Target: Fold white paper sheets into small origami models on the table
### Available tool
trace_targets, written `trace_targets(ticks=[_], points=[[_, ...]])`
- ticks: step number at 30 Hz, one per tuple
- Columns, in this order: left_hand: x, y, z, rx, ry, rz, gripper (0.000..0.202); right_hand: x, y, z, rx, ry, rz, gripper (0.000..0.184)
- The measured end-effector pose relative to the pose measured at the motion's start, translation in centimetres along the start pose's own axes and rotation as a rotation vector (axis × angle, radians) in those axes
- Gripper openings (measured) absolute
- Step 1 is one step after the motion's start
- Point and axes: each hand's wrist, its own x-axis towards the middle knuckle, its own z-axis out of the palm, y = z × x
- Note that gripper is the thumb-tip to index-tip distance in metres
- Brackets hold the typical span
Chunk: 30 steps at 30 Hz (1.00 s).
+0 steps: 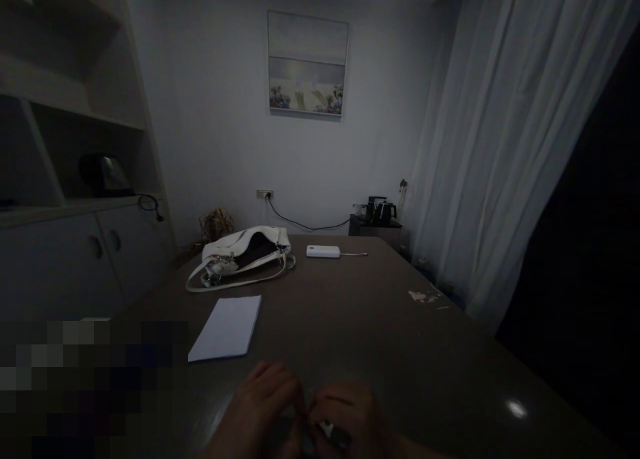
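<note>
My left hand [263,412] and my right hand [350,419] rest together at the near edge of a dark brown table [380,339]. Their fingers are curled and meet around a small dark object with a pale spot [327,432], too dim to name. A white sheet or notepad [227,327] lies just beyond my left hand. Farther back sit an open white handbag [245,252] with its strap spread out, and a white power bank [323,251] with a short cable.
Cabinets and shelves [65,179] with a dark appliance stand at the left. A side stand with kettles [377,216] is by the far wall, under a framed picture [307,62]. White curtains [500,146] hang at the right. A blurred patch covers the lower left.
</note>
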Motion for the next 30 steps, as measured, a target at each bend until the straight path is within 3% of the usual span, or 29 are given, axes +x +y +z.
trace_targets(ticks=[6, 10, 18, 30], points=[[0.0, -0.6, 0.1, 0.081, -0.036, 0.030, 0.023, 0.2, -0.2, -0.3, -0.043, 0.032, 0.053, 0.013], [0.1, -0.4, 0.4, 0.136, -0.055, 0.072, 0.017, 0.1, -0.2, -0.1, -0.047, 0.032, 0.014, 0.020], [0.7, 0.9, -0.2, 0.204, -0.122, 0.013, 0.019, -0.1, 0.0, 0.0, -0.088, 0.004, -0.040, 0.019], [0.4, -0.6, -1.0, 0.209, -0.161, 0.052, 0.018, 0.2, -0.3, -0.7, -0.045, 0.055, 0.033, 0.016]])
